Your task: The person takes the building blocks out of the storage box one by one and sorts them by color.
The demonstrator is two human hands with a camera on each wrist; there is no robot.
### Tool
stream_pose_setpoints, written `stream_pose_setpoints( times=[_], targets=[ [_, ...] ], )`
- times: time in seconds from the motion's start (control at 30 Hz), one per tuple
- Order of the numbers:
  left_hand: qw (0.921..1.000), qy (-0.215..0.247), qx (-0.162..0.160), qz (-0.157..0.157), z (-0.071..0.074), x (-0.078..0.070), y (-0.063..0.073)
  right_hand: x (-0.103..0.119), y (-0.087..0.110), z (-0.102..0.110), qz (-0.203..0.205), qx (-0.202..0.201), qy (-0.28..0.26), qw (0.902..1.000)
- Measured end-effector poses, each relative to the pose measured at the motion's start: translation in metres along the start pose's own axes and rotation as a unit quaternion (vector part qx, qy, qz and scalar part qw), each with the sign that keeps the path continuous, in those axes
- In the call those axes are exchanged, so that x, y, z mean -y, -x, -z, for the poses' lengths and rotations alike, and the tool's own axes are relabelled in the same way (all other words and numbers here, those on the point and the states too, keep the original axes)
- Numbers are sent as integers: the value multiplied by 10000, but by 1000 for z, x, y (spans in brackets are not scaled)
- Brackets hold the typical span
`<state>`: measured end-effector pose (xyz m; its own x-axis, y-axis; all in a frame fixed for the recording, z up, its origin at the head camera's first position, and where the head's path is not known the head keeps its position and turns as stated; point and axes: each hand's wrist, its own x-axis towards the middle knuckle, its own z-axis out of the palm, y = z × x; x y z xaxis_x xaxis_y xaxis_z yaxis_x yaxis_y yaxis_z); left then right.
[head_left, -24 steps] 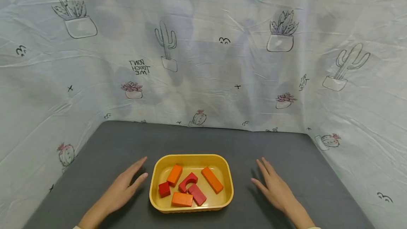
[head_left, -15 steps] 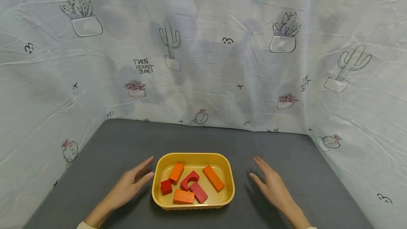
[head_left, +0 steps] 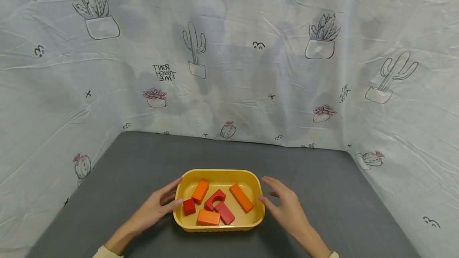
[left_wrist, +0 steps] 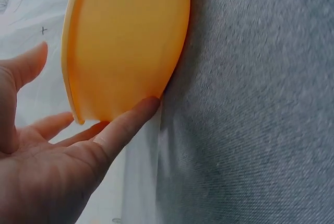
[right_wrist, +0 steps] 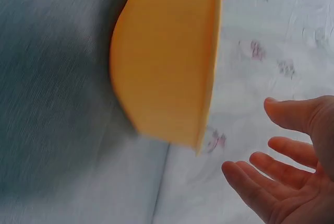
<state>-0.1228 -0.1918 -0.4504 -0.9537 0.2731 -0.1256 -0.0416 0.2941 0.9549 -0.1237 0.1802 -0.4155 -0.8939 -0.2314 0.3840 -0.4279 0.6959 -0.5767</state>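
Note:
A yellow plastic tray [head_left: 219, 229] holds wooden toy blocks: a red cube [head_left: 189, 207], a red arch block [head_left: 215, 200], a dark pink rectangular block [head_left: 224, 213] and three orange blocks [head_left: 208, 217]. My left hand [head_left: 155, 207] is at the tray's left end, thumb raised over the rim and fingers extended along the outer wall, fingertips right at it in the left wrist view. On the other side my right hand [head_left: 288, 209] has its fingers loosely spread, fingertips near the right rim; the right wrist view shows a gap between them and the tray wall.
The tray stands on a dark grey tabletop [head_left: 143, 158]. A pale cloth curtain [head_left: 229, 71] printed with cactus drawings closes in the back and both sides of the table.
Both hands have moved inward toward the tray, the left hand up to its left end and the right hand close to its right end. The blocks keep their places in the tray.

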Motion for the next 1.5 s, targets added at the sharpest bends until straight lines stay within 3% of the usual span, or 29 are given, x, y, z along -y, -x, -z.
stream_pose_setpoints(
  times=[0.4,0.67,1.0,1.27,1.5],
  targets=[
    [9995,144,-205,203,-5,0,0,26,-3,-29,-9,755,-407,9963],
    [9994,340,-2,17,-2,2,0,36,-5,-55,47,789,598,9951],
    [9996,294,-20,41,0,3,-1,35,-7,-70,-407,492,995,9930],
    [9994,329,-5,60,0,3,0,43,-9,-74,-650,772,1943,9757],
    [9996,297,29,11,0,2,-2,38,-19,-79,-626,852,2084,9723]
  ],
)
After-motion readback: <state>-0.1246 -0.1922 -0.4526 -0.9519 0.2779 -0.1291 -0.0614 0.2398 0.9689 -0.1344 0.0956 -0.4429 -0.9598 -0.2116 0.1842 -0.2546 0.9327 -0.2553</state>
